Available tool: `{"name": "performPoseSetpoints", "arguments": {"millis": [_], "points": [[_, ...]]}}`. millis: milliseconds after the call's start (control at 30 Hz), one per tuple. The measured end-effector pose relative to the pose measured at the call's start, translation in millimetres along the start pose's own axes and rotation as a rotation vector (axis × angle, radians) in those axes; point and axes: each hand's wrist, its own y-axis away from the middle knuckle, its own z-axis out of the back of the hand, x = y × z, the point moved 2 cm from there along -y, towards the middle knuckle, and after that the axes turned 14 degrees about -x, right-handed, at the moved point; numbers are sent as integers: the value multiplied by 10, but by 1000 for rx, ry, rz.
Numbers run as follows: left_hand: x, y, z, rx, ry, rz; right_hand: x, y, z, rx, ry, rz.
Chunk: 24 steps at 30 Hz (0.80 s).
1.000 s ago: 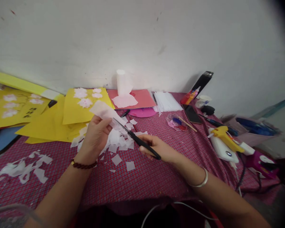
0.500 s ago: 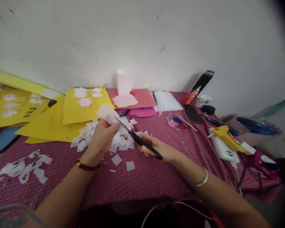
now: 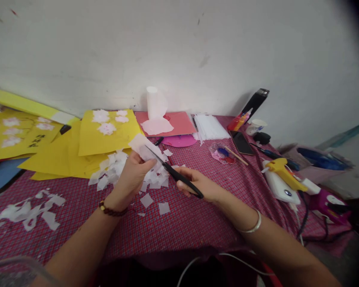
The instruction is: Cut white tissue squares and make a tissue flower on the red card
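Observation:
Between thumb and fingers, my left hand [image 3: 135, 169] pinches a piece of white tissue paper [image 3: 141, 144]. My right hand [image 3: 196, 184] is wrapped round the black handles of a pair of scissors [image 3: 184, 181]. The scissors' blades lie across the tissue paper, close to my left thumb. Below both hands, a loose heap of cut white paper pieces [image 3: 115, 169] covers the cloth, partly hidden by my left hand. Two small paper squares [image 3: 164, 208] lie nearer to me.
Yellow sheets with pale paper flowers [image 3: 107, 128] spread at the left. White paper scraps [image 3: 26, 211] lie front left. A paper roll [image 3: 152, 103] stands by the wall. At the right are a phone [image 3: 241, 142], a yellow glue gun [image 3: 287, 173] and cables.
My left hand and the tissue paper have shifted slightly right, towards the scissors. The blades now reach further over the paper. My right hand has barely moved.

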Motion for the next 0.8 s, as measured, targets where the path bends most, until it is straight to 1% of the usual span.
{"name": "performPoseSetpoints", "arguments": {"millis": [67, 167, 267, 333, 400, 500, 600, 800], "points": [[-7, -1, -6, -2, 16, 13, 0, 4, 0, -14, 0, -4], [-42, -31, 1, -24, 114, 56, -5, 2, -2, -22, -11, -6], [-92, -103, 45, -92, 199, 132, -17, -7, -7, -10, 9, -6], [-118, -151, 84, -148, 191, 189, -19, -9, -11, 2, 27, -11], [-140, -176, 106, -164, 165, 222, -7, -3, -16, 18, 36, 3], [-160, -158, 97, -133, 146, 229, 25, 17, -23, 71, 57, 58], [-151, -97, 57, -94, 124, 223, 22, 32, -16, 117, 46, 59], [-75, 12, -4, -17, 33, 224, -41, 10, 9, 102, -49, 43]]}}
